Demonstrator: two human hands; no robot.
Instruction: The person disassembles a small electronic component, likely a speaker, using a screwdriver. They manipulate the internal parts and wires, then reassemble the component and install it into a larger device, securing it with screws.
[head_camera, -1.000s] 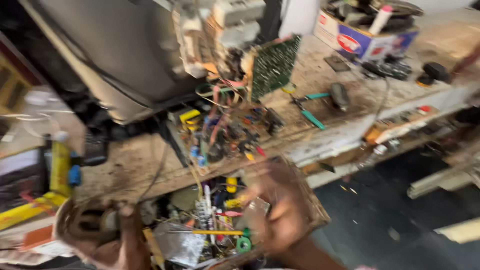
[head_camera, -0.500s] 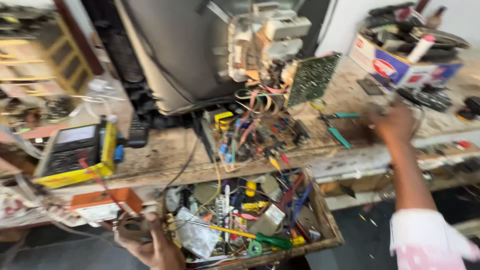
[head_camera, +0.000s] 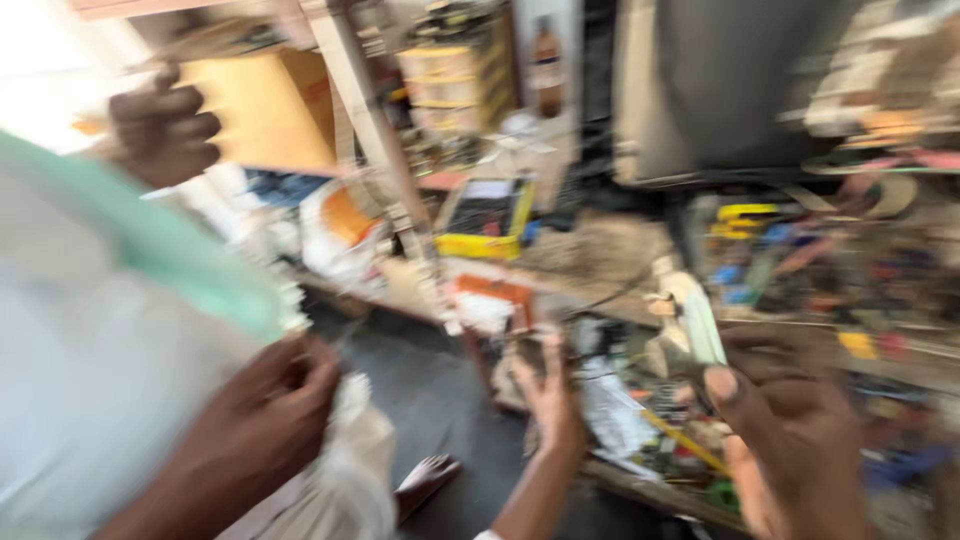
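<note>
Finding 1. The view is heavily smeared by motion, so fine detail cannot be confirmed.

Finding 2. The right hand (head_camera: 800, 440) is low and to the right of the open wooden tray of mixed wires and small parts (head_camera: 640, 480). Its fingers (head_camera: 722, 385) are curled, apparently gripping the pale, elongated white-green object (head_camera: 690, 310). That object stands up out of the fist, above the tray's far right side. What kind of object it is cannot be told.

Finding 3. The left hand (head_camera: 552, 392) is at the tray's left edge with the palm showing and the fingers spread. It holds nothing.

Finding 4. Left of the tray, another person in a pale garment (head_camera: 90, 400) has one hand (head_camera: 265, 410) low and one hand (head_camera: 160, 122) raised. A yellow-cased meter (head_camera: 490, 215) lies on the cluttered worktop (head_camera: 600, 250) beyond the tray.

Recommendation. In my judgement the grip on the pale object should sit low and firm, with the head kept steady. The free hand would do best bracing the tray's rim, clear of loose wires. Both hands should keep apart from the other person's arms.
</note>
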